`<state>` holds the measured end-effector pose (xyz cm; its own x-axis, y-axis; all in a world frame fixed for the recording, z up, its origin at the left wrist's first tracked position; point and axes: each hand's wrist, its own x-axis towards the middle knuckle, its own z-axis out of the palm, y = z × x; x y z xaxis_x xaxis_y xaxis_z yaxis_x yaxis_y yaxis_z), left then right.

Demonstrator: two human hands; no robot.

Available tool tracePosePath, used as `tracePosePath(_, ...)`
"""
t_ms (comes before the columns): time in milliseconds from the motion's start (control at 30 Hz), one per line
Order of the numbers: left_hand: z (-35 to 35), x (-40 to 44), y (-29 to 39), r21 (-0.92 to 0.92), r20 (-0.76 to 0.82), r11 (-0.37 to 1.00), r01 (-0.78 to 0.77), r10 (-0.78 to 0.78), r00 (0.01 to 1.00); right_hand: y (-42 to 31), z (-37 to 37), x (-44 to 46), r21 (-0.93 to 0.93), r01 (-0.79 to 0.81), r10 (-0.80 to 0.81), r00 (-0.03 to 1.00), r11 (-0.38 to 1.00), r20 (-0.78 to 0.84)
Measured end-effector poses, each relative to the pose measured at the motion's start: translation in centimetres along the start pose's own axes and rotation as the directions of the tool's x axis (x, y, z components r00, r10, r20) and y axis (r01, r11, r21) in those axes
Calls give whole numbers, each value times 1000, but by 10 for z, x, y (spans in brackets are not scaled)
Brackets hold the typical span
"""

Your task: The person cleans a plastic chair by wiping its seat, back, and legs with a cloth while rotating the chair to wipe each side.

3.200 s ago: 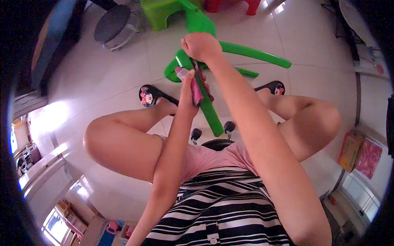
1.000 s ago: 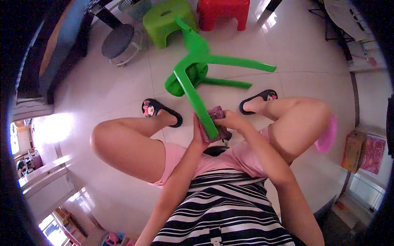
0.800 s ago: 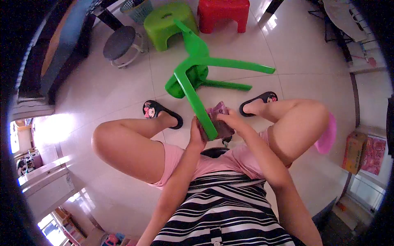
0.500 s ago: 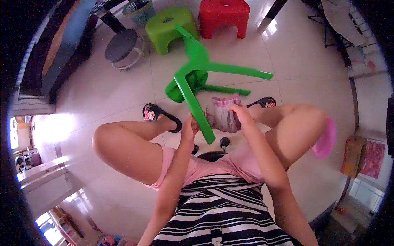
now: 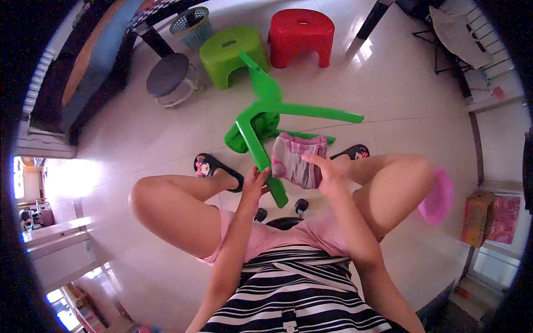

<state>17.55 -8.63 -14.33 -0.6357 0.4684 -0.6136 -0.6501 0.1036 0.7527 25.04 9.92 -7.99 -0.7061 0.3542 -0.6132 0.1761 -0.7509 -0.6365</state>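
My left hand (image 5: 254, 183) is closed around the lower end of one leg of a bright green plastic chair (image 5: 256, 141). The chair lies tipped on the floor between my feet, with its other legs pointing to the right and away. In my right hand (image 5: 327, 175) is a folded pink-and-white cloth (image 5: 297, 161), gripped at its right edge with the thumb on top. The cloth is just right of the held leg; whether it touches the leg I cannot tell.
Beyond the chair stand a light green stool (image 5: 233, 50), a red stool (image 5: 301, 36), a round grey stool (image 5: 168, 75) and a mesh basket (image 5: 191, 28). A pink round object (image 5: 437, 197) shows beside my right knee. A cardboard box (image 5: 478, 219) is at the right.
The cloth has shifted slightly left, closer to the chair leg, and shows a flatter, wider face. My left hand stays on the leg. The whole view has tilted a little.
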Motion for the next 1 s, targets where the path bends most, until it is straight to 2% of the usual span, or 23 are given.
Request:
tracePosePath(167,-2,-8,3,-149,60,988,49,-41,997,1,0,-1,110,43,-46,999,993,28)
tracePosePath(267,-4,-10,-2,-186,41,982,39,-32,999,-5,1,-5,141,55,-54,998,989,-10)
tracePosePath(367,-8,-14,-13,-138,-142,988,-68,49,989,0,-7,4,148,102,-94,994,984,-58)
tracePosePath(467,-25,-12,-20,-171,-279,973,-158,106,954,-6,0,-3,100,107,-101,993,989,-59)
tracePosePath(700,-42,8,-16,-218,-307,966,-138,66,949,4,-11,9,122,111,-105,993,986,-53)
tracePosePath(800,-37,9,-15,-82,-437,984,-155,104,893,-2,-4,2,106,90,-86,995,990,-47)
tracePosePath(867,-33,9,-9,-151,-360,986,-72,13,933,-1,-6,4,104,71,-67,997,992,-43)
tracePosePath(967,-29,20,5,-215,-216,975,59,-107,971,-3,-13,9,213,-113,88,988,970,123)
tracePosePath(1000,-27,26,11,-228,-161,968,103,-141,977,-5,-8,6,191,-98,77,991,977,111)
